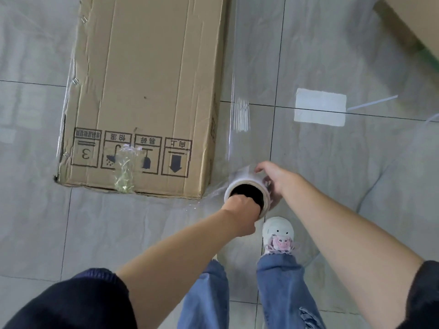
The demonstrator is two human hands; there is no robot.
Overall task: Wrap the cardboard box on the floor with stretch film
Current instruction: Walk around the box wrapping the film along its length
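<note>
Two hands are on the roll of clear stretch film (248,186), which you hold upright just off the near right corner of the long brown cardboard box (142,91) lying flat on the grey tiled floor (332,55). Your left hand (240,205) has its fingers pushed down into the dark open core of the roll, so you are gripping it from inside; your right hand (273,179) is cupped around the outer wall, fingers curved over the far side, steadying or braking it. A sheet of film (240,115) stretches away from the roll along the box's right side, and more film glints along the left edge, so some wrapping seems done there already; most of the top face looks bare.

The risks, as I judge them: if your right hand loosens, the roll may spin freely and the film go slack, leaving a loose band that slips off the corner. Pull too hard around that sharp near corner and the thin film could tear or rope into a narrow strand. Your white shoe (278,233) stands right below the roll; stepping onto trailing film on this glossy tile could make you slip.
</note>
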